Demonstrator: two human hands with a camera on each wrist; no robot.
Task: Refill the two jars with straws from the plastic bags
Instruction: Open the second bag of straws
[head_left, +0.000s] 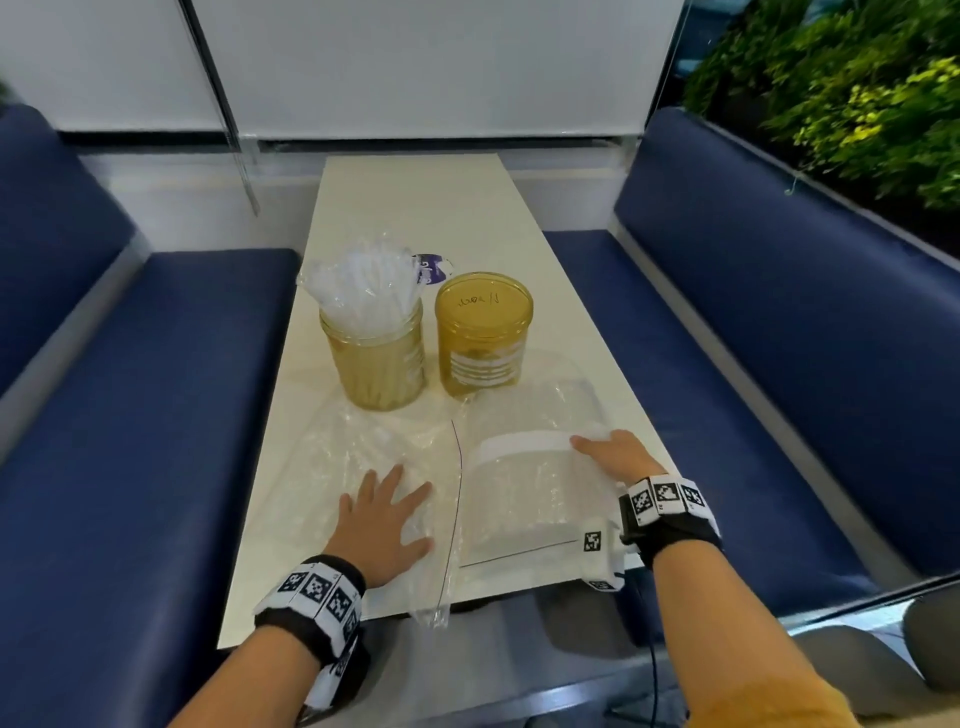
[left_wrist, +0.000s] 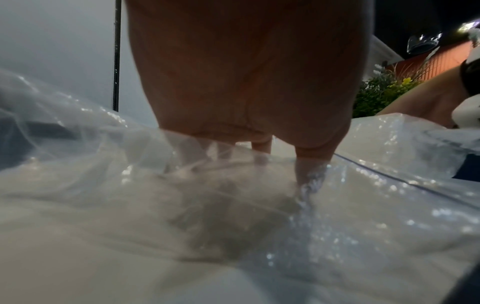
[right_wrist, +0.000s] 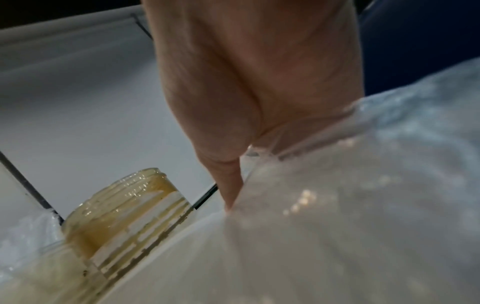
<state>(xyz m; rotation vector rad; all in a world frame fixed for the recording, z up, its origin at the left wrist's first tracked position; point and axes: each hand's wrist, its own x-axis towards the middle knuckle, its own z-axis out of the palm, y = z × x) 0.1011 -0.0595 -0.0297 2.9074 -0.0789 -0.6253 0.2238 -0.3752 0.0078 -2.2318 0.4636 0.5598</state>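
Note:
Two amber jars stand mid-table. The left jar (head_left: 376, 358) is stuffed with wrapped white straws (head_left: 363, 286). The right jar (head_left: 483, 338) (right_wrist: 124, 207) shows no straws; handwriting is visible at its top. An empty-looking clear plastic bag (head_left: 332, 467) (left_wrist: 116, 205) lies flat at the near left, and my left hand (head_left: 387, 519) (left_wrist: 246, 82) presses on it with fingers spread. A second plastic bag (head_left: 519, 499) (right_wrist: 337, 226) with a white band lies at the near right. My right hand (head_left: 613, 457) (right_wrist: 246, 92) grips its far right corner; whether this bag holds straws is unclear.
The narrow cream table (head_left: 415, 208) runs away from me between two blue benches (head_left: 156, 389) (head_left: 753, 338). A small purple and white packet (head_left: 434, 267) lies behind the jars. A white wall closes the far end; green plants (head_left: 857, 104) grow at the upper right.

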